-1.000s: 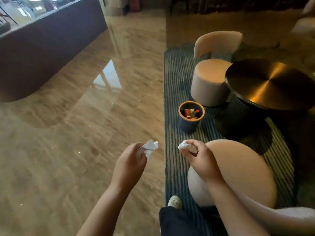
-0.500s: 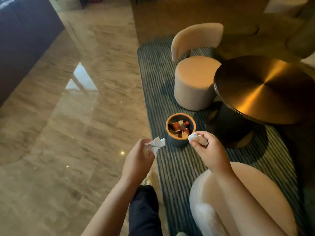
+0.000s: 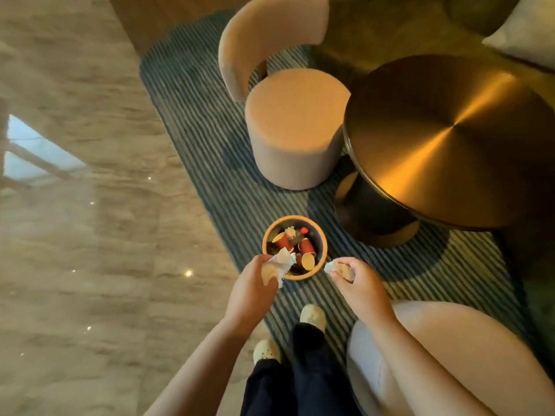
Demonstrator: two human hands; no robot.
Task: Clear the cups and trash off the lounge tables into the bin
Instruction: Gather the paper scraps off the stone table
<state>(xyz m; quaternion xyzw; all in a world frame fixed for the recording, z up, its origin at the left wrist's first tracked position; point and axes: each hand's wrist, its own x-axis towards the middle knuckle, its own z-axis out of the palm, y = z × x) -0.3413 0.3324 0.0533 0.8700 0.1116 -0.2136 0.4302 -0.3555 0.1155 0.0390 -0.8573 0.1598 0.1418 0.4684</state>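
Observation:
A small round bin (image 3: 322,239) with an orange rim stands on the striped rug, holding several red paper cups (image 3: 307,246) and scraps. My left hand (image 3: 255,285) grips a crumpled white tissue (image 3: 282,261) over the bin's near left rim. A second, smaller crumpled tissue (image 3: 332,266) is pinched in my right hand (image 3: 359,283), just right of the bin's near edge. The round brass lounge table (image 3: 450,139) stands at the right with a bare top.
A beige round chair (image 3: 295,121) stands beyond the bin, beside the table. Another beige chair (image 3: 444,355) is at my right leg. My feet (image 3: 312,318) stand on the rug's edge. Polished marble floor (image 3: 90,235) spreads to the left.
I have stepped closer to the bin, which now lies right under my hands. Both hands moved forward with their tissues, the left one reaching over the rim.

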